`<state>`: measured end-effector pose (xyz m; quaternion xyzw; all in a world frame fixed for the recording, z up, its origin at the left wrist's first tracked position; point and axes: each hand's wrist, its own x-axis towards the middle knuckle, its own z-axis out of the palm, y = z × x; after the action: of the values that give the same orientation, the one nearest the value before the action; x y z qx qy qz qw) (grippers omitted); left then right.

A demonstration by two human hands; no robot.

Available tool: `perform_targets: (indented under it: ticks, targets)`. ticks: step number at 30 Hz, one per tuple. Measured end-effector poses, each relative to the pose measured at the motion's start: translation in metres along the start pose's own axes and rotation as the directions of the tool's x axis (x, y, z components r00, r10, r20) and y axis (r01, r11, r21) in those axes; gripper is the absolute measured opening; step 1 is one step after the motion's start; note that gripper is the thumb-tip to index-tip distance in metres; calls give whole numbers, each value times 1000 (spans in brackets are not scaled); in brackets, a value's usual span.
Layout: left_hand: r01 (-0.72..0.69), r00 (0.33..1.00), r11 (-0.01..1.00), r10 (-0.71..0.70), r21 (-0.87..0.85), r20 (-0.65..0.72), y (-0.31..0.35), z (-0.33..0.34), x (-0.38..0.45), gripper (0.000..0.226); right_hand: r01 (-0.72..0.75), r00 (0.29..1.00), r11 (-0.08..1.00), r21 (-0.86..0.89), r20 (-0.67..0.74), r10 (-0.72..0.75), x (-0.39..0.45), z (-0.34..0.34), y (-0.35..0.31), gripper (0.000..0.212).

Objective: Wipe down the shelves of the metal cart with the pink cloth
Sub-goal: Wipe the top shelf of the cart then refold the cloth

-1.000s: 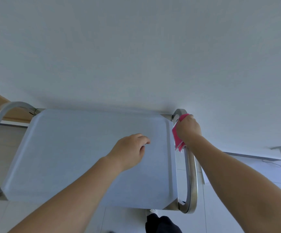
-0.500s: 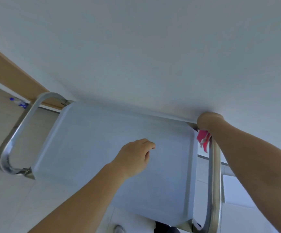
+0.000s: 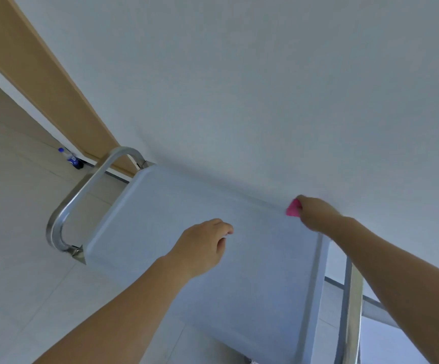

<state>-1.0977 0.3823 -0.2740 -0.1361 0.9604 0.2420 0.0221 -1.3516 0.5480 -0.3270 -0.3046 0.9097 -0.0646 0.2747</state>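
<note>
A cart [image 3: 352, 311] is standing against a white wall, its top shelf [image 3: 213, 258] facing up. The left hand [image 3: 202, 248] is hovering over it, fingers loosely curled, holding nothing. The right hand [image 3: 315, 214] is pinching the cloth [image 3: 293, 208] at the shelf's far edge, where hard rubbing may roll the cart.

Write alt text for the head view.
A right hand presses a pink cloth on the far edge of a metal cart's top shelf, by a white wall. The left hand rests on the shelf; a bottle stands on the floor.
</note>
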Motion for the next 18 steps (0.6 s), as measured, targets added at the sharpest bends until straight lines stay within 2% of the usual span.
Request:
perform_targets:
  ticks: [1,3,7,11,15,18]
  targets:
    - [9,1000,1000,-9,3,-18,-3,-6,-5,27,56,998,995,77,-5,-56,-6,-2,-19,22]
    - [27,998,1000,-26,5,-55,-11,-20,-14,29,185,982,975,121,-51,-180,-20,-4,-61,21]
    - [64,988,998,-61,16,-140,-40,-53,-36,36,393,919,882,260,-71,-389,-60,1,-156,37]
    - [80,972,996,-88,-42,-216,-86,-87,-67,39,569,820,788,237,-92,-565,-93,24,-246,30]
    - [71,974,990,-95,-124,-207,-145,-119,-112,17,595,799,762,256,-90,-594,-114,55,-328,22]
    - [43,975,994,-65,-105,-215,-190,-141,-144,18,560,804,765,318,14,-594,-125,74,-380,24]
